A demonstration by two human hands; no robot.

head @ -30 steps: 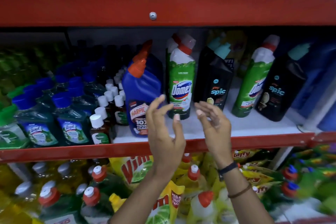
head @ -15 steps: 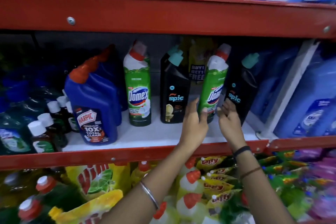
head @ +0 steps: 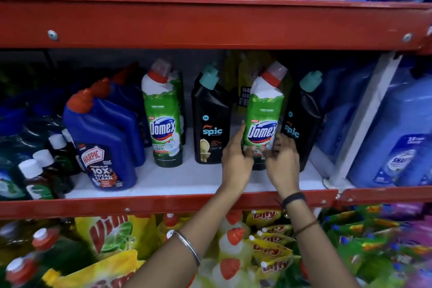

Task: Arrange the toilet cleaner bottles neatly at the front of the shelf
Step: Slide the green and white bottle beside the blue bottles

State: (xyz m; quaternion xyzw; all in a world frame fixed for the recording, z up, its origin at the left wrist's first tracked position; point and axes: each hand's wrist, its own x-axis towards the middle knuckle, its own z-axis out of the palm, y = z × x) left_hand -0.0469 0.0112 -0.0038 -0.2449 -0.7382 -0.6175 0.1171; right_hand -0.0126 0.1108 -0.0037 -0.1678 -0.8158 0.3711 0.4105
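Observation:
On the white middle shelf (head: 191,180) stand toilet cleaner bottles. A green Domex bottle (head: 264,114) at centre right is gripped low down by my left hand (head: 236,161) and my right hand (head: 281,161), one on each side. It leans slightly left. Right behind it stands a black Spic bottle (head: 301,121). Further left are another black Spic bottle (head: 210,124), a second green Domex bottle (head: 163,119) and blue Harpic bottles (head: 102,138) in a row going back.
Small white-capped dark bottles (head: 39,170) crowd the shelf's left end. Large blue jugs (head: 397,138) sit beyond a white divider (head: 357,128) on the right. A red shelf beam (head: 210,23) hangs overhead. Yellow dish-soap packs and bottles (head: 233,245) fill the shelf below.
Both hands moved right from the shelf's middle to the right-hand Domex bottle and closed around its base. The bottle now stands more upright and nearer the front.

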